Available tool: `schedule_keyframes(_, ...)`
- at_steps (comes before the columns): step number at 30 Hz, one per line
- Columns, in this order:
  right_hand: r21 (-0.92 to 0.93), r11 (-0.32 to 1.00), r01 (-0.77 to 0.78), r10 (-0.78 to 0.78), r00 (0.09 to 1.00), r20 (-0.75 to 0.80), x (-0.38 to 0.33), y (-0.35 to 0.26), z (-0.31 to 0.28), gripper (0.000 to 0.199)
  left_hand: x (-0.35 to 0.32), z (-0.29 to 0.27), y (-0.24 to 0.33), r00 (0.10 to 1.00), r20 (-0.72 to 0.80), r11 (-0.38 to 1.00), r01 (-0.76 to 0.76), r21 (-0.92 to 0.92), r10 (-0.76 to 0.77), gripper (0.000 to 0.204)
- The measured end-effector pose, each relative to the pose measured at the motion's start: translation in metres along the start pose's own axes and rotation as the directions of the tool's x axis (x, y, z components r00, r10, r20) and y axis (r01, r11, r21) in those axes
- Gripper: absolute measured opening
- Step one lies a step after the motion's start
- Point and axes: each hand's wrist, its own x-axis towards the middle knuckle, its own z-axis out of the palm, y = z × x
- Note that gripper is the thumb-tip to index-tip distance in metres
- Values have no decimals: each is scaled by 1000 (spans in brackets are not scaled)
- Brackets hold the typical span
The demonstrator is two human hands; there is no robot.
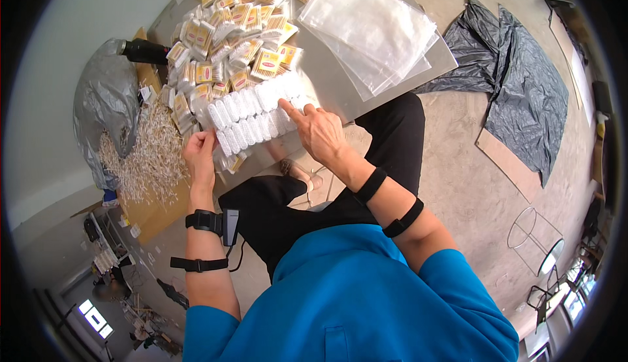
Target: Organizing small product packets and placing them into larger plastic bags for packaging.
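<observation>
Two rows of cotton swab packs lie side by side at the table's near edge, their white tips facing up. At the left end of the rows, my left hand has its thumb and fingers pinched together by the corner; what is between them is too small to make out. My right hand rests at the right end, index finger stretched out onto the white tips and the other fingers partly bent. Behind the rows is a heap of cotton swab packs with yellow labels.
Flat clear plastic bags lie on the grey table at right. Loose cotton swabs are piled on cardboard at left, beside a grey plastic bag and a black bottle. Black plastic sheeting covers floor at right.
</observation>
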Motion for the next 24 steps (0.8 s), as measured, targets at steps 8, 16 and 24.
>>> schedule_keyframes(8,-38,999,29,-31,999,-31,2,1,2,63,3,2,-5,1000,2,1000,-17,-15,18,10)
schedule_keyframes(16,-119,993,13,-17,999,-40,0,-8,13,66,7,-10,-22,997,-33,995,62,-83,-65,10)
schedule_keyframes(24,-51,999,2,1,997,71,1,-11,5,71,5,-17,-31,993,-3,982,115,-148,-117,7)
